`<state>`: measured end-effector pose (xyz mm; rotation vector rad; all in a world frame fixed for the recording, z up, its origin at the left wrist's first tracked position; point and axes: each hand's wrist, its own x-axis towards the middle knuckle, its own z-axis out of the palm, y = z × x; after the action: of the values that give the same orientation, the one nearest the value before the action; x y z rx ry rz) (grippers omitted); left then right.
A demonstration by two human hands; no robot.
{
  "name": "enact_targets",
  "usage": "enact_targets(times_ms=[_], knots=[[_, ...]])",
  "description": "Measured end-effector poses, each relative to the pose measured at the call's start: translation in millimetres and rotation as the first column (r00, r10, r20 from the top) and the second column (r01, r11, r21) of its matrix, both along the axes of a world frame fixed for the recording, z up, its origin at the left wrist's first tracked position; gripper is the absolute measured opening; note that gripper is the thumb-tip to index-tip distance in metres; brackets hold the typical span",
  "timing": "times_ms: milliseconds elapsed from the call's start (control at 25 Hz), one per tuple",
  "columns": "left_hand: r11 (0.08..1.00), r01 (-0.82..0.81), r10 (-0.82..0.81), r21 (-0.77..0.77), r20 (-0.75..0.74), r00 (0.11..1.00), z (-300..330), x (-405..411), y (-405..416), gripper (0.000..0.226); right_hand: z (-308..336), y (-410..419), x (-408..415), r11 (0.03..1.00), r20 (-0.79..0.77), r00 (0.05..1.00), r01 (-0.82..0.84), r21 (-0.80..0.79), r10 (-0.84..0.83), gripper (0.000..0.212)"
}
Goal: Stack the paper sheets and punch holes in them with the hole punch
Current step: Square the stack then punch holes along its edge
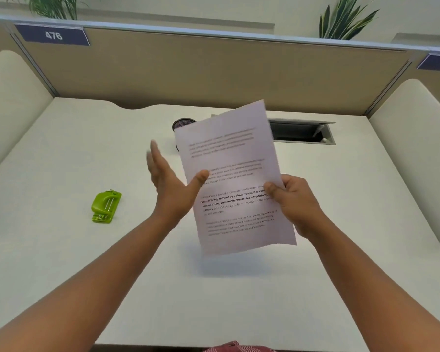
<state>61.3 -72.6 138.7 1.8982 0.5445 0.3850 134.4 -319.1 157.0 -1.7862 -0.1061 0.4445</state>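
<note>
Paper sheets (235,179) are up off the desk (61,250), long axis tilted away from me. My right hand (294,201) pinches their right edge; my left hand (172,185) is spread flat, thumb touching the left edge, holding nothing. Hole punch (106,206) lies well left, nearer the left hand.

My right hand (294,201) was raised, thumb and fingers pinched closed; my left hand (172,185) stood beside it, palm flat, fingers spread; both forearms reached forward.
</note>
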Motion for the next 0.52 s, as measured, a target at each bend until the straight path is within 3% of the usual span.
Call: enact_targets(times_ms=[80,120,200,280,520], knots=[[0.888,0.098,-0.125,-0.449,-0.030,0.992,-13,0,7,0.111,-8,-3,1,0.992,-0.038,0.999,0.018,0.121,-0.013,0.021],[0.821,0.162,-0.184,-0.547,0.014,0.983,-19,-1,10,0.096,-12,-3,0,0.984,-0.041,0.999,0.015,0.176,-0.008,0.021],[0.778,0.266,-0.237,-0.569,0.125,0.963,-29,0,10,0.051,-20,-2,-3,0.965,-0.037,0.999,0.013,0.263,-0.004,0.024],[0.793,0.288,-0.225,-0.537,0.181,0.957,-35,-1,8,0.029,-29,-1,-6,0.951,-0.031,1.000,0.015,0.309,-0.006,0.025],[0.888,0.201,-0.146,-0.414,0.161,0.976,-46,-10,5,0.028,-50,-3,-10,0.964,-0.008,1.000,-0.019,0.264,0.021,0.025]])
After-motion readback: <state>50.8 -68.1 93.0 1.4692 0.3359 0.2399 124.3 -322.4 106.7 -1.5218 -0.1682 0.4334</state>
